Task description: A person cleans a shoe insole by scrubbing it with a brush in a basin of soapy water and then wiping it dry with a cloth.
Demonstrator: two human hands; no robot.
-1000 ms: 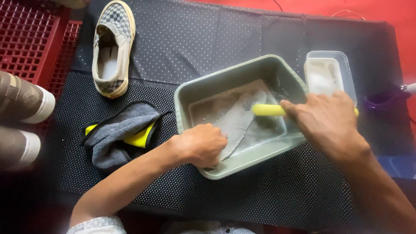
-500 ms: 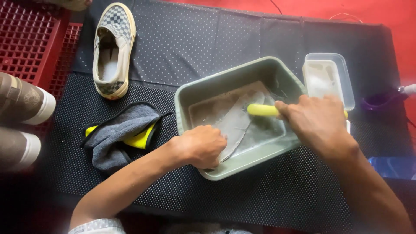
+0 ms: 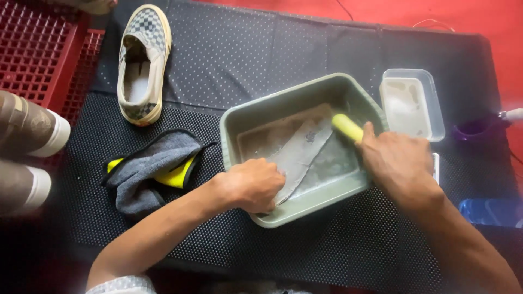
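A grey-green plastic basin (image 3: 239,121) sits on a black dotted mat. Inside it lies a flat grey insole (image 3: 303,152) in shallow soapy water. My left hand (image 3: 254,184) is closed on the near end of the insole at the basin's front rim. My right hand (image 3: 396,162) grips a yellow-handled brush (image 3: 347,127), held over the basin's right side against the insole. The brush's bristles are hidden.
A checkered slip-on shoe (image 3: 143,60) lies at the upper left. A grey and yellow cloth (image 3: 153,173) sits left of the basin. A clear plastic container (image 3: 411,103) stands right of it. A red crate (image 3: 38,49) and another person's shoes (image 3: 32,152) are at left.
My right hand and the yellow brush have shifted along the insole inside the basin. My left hand has stayed on the insole's near end.
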